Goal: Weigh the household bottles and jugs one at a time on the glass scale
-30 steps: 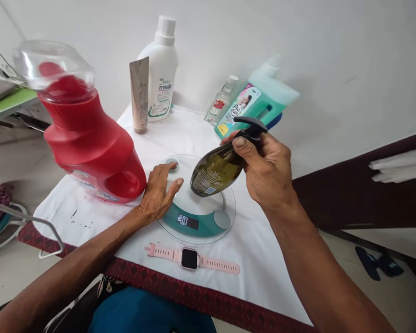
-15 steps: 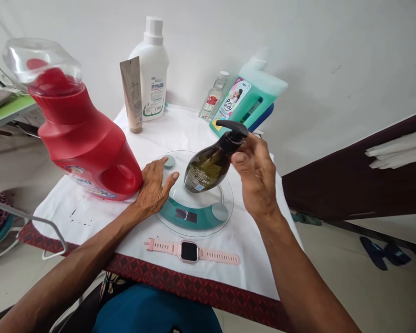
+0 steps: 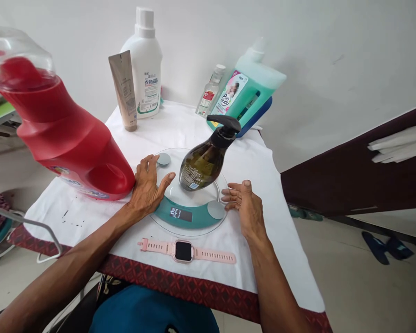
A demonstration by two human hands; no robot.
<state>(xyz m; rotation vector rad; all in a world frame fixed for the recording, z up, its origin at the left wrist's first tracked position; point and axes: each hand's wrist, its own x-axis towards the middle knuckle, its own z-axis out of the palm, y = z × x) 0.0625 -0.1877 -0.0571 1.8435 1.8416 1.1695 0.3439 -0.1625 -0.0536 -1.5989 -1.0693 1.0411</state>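
A dark green pump bottle (image 3: 203,164) stands on the round glass scale (image 3: 180,213), whose display is lit. At the scale's left edge lies my left hand (image 3: 147,187), fingers spread, close against the base of a big red detergent bottle (image 3: 86,143). My right hand (image 3: 247,206) is at the scale's right rim, holding nothing, its fingers extended and apart. In front of the scale a pink-strapped smartwatch (image 3: 183,251) lies flat with its strap stretched out.
A white bottle (image 3: 149,69) and a beige tube (image 3: 124,92) stand at the back left of the cloth-covered table (image 3: 280,259). Behind the pump bottle are a small clear bottle (image 3: 210,95) and a green jug (image 3: 242,92) by the wall. Slippers (image 3: 387,247) lie on the floor at right.
My right hand has let go of the pump bottle and dropped to the scale's right edge. The scale's display now shows brighter characters. The view has shifted slightly.
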